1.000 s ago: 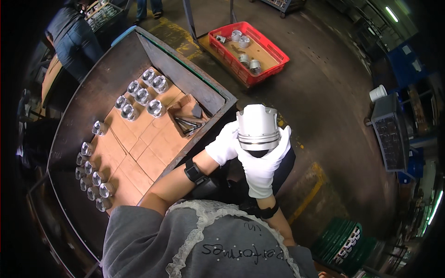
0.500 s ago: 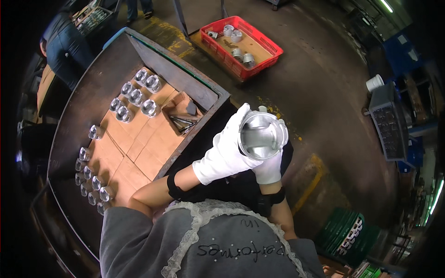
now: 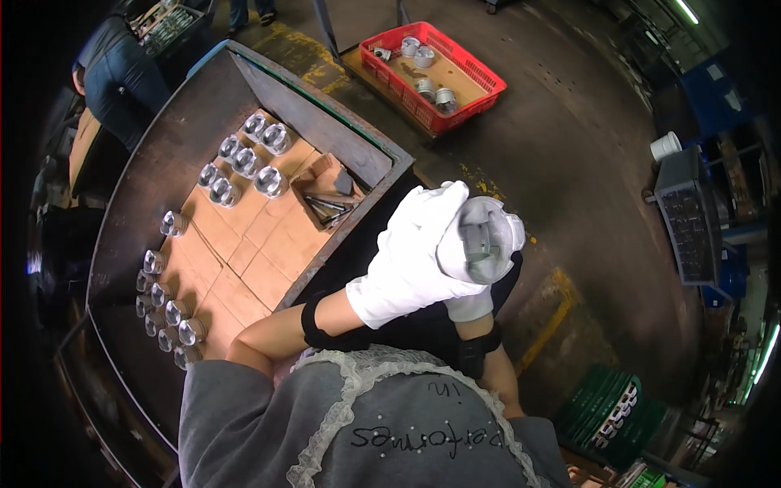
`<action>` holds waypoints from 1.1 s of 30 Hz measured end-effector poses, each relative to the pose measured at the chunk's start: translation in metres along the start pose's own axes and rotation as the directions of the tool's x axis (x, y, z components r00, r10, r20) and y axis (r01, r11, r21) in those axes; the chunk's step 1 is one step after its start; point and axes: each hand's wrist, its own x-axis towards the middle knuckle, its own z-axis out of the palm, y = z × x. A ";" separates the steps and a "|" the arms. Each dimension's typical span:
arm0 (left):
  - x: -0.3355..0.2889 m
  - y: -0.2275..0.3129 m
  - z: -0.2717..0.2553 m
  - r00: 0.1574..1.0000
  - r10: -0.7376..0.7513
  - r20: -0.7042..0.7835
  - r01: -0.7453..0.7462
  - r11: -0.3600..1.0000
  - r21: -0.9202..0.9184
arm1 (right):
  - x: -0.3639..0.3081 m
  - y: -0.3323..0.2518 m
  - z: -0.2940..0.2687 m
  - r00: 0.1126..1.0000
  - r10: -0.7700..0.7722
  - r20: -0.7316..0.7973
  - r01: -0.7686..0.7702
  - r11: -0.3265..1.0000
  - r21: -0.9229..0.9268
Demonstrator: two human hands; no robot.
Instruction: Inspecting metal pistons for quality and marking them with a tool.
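A silvery metal piston (image 3: 486, 244) is in front of me, its hollow side tilted up and to the right. My left hand (image 3: 419, 248), in a white glove, is closed around the piston's left side. Below the piston the cuff of my white-gloved right hand (image 3: 470, 307) shows; that hand is against the piston from underneath, its fingers mostly hidden by the left glove and the piston. More pistons (image 3: 245, 162) stand upright on the cardboard (image 3: 264, 252) in the metal-walled bench to my left.
A small cardboard box (image 3: 327, 195) with dark tools lies at the bench's right edge. Beyond, a red crate (image 3: 476, 110) contains several pistons. Green crates (image 3: 598, 411) stand low on the right, a grey cart (image 3: 687, 215) farther off. Another person (image 3: 122, 73) bends at far left.
The piston has tipped and turned to the right. My left hand has rolled over with it and now covers more of my right hand. The view has shifted slightly.
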 end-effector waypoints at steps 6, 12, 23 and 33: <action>-0.007 -0.005 -0.019 0.999 -0.033 0.014 0.033 0.999 -0.004 | 0.022 -0.001 0.018 0.950 0.136 0.280 -0.295 0.681 0.670; -0.028 -0.013 -0.102 0.941 -0.276 0.198 0.279 0.960 0.012 | 0.017 -0.012 0.077 0.808 0.340 0.481 -0.589 0.476 0.653; -0.106 -0.102 -0.309 0.448 -0.889 0.092 0.656 0.397 0.642 | 0.035 0.061 0.164 0.784 0.224 0.579 0.293 0.689 -0.663; -0.270 -0.374 -0.344 0.186 -0.980 0.065 0.425 0.140 0.894 | 0.051 0.128 0.180 0.722 -0.033 0.691 0.691 0.100 -0.716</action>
